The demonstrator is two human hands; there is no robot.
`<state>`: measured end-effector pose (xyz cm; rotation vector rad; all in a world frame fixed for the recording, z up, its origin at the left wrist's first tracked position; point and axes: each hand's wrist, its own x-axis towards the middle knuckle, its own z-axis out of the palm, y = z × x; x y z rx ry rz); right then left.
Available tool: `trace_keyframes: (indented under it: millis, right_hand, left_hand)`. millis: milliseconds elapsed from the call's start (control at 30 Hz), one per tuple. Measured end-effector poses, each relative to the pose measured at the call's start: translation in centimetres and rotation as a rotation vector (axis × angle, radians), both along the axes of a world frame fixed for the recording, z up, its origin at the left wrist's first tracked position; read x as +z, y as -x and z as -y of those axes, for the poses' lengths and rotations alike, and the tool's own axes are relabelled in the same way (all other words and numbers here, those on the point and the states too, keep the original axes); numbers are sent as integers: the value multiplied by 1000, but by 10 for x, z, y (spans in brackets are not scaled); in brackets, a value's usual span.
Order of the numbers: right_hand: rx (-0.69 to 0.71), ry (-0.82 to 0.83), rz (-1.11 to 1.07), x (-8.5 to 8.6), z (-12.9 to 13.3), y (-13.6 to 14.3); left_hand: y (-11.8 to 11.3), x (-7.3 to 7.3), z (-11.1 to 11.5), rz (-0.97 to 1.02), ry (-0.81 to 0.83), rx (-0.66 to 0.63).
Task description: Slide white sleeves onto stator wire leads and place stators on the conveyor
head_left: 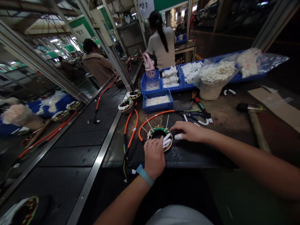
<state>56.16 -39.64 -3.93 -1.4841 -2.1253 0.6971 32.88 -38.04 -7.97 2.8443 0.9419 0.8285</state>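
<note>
While the left grip (pixel 154 154) is curled around a few white sleeves (pixel 167 142), their free ends poke out to its right, over the wound ring (pixel 159 128). Ring lies on the worktop (pixel 225 115), directly beyond and partly under the left grip, thin white ties (pixel 167 121) sticking up from its far side. Right grip (pixel 193 132) is just right of the ring, index reaching to its rim; can't tell if it's pinching anything. White piece at its thumb, cover or sleeve unclear. Orange cable (pixel 142 125) loops beyond and left of the left grip. Blue tray (pixel 159 109) of white sticks sits past the ring. Hammer (pixel 259 129) lies right of the right grip, partly behind that forearm.
</note>
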Motion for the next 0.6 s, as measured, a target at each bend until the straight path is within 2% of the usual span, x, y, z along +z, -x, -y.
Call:
trace_keyframes:
  millis: [133, 300, 400, 467, 600]
  right_hand:
    - [88, 18, -31, 0, -6, 15]
    - [129, 80, 108, 9, -21, 25]
    - [241, 113, 149, 17, -29, 18]
    - [301, 141, 101, 22, -30, 5]
    - [196, 94, 32, 22, -25, -17]
  left_hand:
    - [0, 5, 1, -36, -16, 1]
    - [-3, 16, 2, -166, -64, 9]
    - [-4, 16, -1, -196, -77, -19]
    - [-3, 13, -3, -173, -90, -30]
    - [-1, 5, -7, -117, -143, -42]
